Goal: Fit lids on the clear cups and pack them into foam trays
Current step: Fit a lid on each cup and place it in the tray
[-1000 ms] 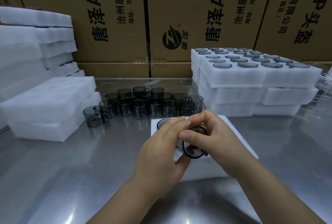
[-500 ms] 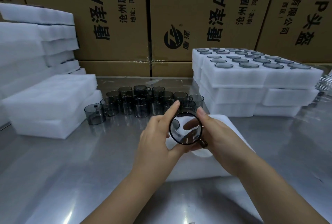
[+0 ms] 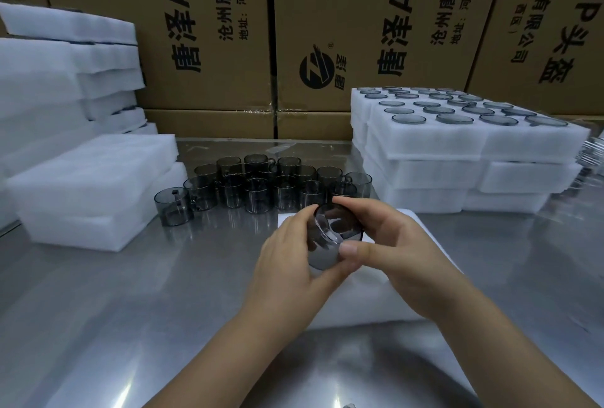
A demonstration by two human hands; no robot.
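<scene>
Clamping left hand [image 3: 287,257] and right hand [image 3: 395,254] together round one cup [image 3: 327,244], now tipped sideways instead of facing mouth-on; probably lidded, so due for tray [image 3: 359,306] beneath hands

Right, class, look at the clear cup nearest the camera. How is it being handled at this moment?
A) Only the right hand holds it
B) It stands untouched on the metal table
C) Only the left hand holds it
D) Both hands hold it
D: the left hand and the right hand both grip the cup, holding it over the foam tray.
</scene>
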